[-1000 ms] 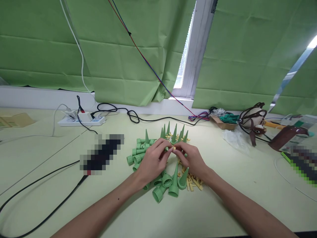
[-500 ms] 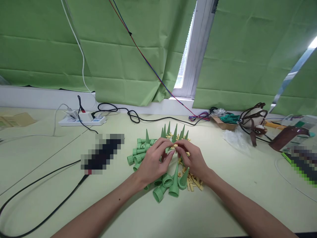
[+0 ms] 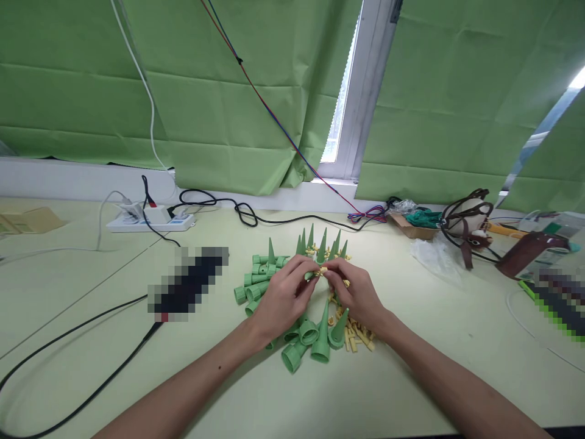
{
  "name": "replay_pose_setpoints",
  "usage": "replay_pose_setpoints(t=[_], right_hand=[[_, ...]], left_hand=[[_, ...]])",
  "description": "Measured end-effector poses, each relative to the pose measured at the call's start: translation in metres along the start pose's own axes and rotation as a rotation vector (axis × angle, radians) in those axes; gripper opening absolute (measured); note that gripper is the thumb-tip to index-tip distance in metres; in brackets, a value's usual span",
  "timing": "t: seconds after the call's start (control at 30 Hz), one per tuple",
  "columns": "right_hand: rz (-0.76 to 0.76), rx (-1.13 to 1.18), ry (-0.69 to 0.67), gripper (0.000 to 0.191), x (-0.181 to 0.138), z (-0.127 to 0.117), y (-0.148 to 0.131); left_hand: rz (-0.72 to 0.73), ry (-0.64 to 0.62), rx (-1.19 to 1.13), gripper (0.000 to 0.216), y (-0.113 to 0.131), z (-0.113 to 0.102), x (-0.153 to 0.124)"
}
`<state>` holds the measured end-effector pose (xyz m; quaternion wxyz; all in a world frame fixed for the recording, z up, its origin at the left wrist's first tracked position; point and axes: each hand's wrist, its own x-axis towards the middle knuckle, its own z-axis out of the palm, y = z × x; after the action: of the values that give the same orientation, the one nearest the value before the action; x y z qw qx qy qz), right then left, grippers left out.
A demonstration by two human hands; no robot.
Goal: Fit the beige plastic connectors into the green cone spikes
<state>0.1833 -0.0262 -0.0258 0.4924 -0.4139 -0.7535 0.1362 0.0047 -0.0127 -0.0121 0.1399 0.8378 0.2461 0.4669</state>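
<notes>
Left hand (image 3: 286, 299) is shifting its thumb slightly since a moment ago, fingers pinching a green piece (image 3: 309, 275); right hand (image 3: 356, 292) is gripping a yellow bit (image 3: 323, 271), amid green cones (image 3: 321, 342) on the table (image 3: 356, 396).

Fingers (image 3: 304, 263) partly hide a small pale-yellow plastic piece (image 3: 323, 271). From there, pixelation masks a black oblong object (image 3: 189, 283) toward nine o'clock and a dark, green-edged slab (image 3: 565, 306) toward three.
</notes>
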Motion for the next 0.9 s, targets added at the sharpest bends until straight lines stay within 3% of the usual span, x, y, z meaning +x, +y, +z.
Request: replay_pose_setpoints(t=[0.9], right_hand=[[-0.042,-0.064,-0.035,0.025,0.0020,-0.0031,-0.0029]], left_hand=[[0.042,-0.018,0.055,0.014,-0.0008,0.0011,-0.0033]])
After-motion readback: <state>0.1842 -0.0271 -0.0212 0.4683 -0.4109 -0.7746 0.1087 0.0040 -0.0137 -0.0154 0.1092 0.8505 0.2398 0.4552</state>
